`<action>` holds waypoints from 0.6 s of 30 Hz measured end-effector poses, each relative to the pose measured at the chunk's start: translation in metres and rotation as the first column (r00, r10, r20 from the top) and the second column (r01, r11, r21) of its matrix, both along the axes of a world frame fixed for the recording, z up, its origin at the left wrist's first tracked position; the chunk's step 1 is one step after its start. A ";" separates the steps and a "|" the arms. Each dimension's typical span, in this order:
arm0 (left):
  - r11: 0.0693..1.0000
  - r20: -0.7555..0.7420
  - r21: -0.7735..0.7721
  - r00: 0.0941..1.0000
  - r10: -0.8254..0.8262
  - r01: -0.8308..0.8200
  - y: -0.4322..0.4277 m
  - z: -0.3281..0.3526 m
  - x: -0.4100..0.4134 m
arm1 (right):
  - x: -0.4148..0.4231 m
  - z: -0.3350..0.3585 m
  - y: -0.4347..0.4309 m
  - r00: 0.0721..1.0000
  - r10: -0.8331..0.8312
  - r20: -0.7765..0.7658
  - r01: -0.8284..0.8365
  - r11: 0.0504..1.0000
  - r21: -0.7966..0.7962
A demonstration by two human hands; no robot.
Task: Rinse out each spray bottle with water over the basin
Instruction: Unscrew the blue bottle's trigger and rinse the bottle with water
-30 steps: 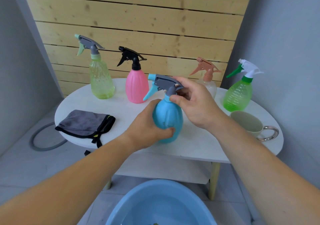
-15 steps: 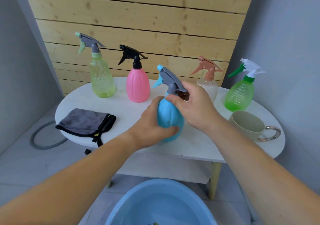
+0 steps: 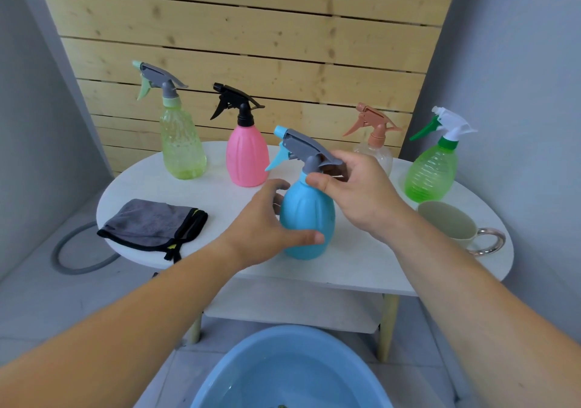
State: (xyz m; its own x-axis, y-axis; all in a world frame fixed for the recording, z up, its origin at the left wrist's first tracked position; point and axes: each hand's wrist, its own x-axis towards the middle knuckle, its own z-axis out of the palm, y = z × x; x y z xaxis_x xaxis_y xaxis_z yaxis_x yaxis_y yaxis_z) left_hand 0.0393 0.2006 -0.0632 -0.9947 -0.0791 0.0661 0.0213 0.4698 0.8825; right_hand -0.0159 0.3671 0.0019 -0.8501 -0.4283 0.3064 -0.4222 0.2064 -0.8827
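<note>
Left hand (image 3: 267,225): fingers curled round the belly of the sky-blue ribbed plastic spray bottle (image 3: 306,215), thumb laid across its front low down.
Right hand (image 3: 361,193): thumb and fingers pinching the bottle's neck, just under the grey spray head (image 3: 301,146) with its light-blue nozzle and trigger; nozzle points left.
Sky-blue bottle: upright on the white oval table (image 3: 361,260), near the front edge, between both hands. Any lettering on it is too small to read.

Behind it on the table, left to right:
- Tall yellow-green translucent bottle (image 3: 182,143), dimpled surface, grey head, pale green trigger.
- Pink ribbed opaque bottle (image 3: 246,159), black spray head, near the yellow-green one.
- Clear bottle with terracotta spray head (image 3: 374,124), its body partly hidden by the right hand.
- Green translucent ringed bottle (image 3: 430,171), white head, dark green trigger, at the far right.
All four stand upright, nozzles pointing left.

Also on the table:
- Beige cup with shiny ring handle (image 3: 449,223), in front of the green bottle, at the right end.
- Folded grey cloth with black edging (image 3: 151,225), at the left end, overhanging the front edge.

Below: white lower shelf (image 3: 283,307) under the tabletop; round light-blue plastic basin (image 3: 267,354) on the floor before the table, holding water.
Floor, left: grey ring of hose (image 3: 78,269).
Backdrop: pale wooden plank wall (image 3: 251,46).
</note>
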 end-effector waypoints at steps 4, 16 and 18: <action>0.989 0.046 0.119 0.994 -0.097 0.091 0.005 0.002 0.001 | 0.001 -0.001 -0.001 1.000 0.006 0.005 -0.006 1.000 -0.014; 0.992 -0.024 0.081 0.995 -0.093 0.095 -0.010 0.003 -0.003 | 0.001 -0.003 -0.001 1.000 0.025 0.011 -0.025 1.000 -0.006; 0.996 -0.015 0.064 0.998 -0.062 0.063 -0.008 0.001 -0.002 | 0.001 -0.005 -0.001 0.999 0.042 0.031 -0.041 0.999 -0.034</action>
State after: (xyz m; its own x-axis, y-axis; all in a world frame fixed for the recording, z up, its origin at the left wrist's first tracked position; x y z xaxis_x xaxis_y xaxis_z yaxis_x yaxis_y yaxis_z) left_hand 0.0375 0.1928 -0.0620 -0.9969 -0.0213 0.0757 0.0604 0.4091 0.9105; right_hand -0.0148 0.3660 -0.0029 -0.8413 -0.4532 0.2946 -0.4017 0.1594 -0.9018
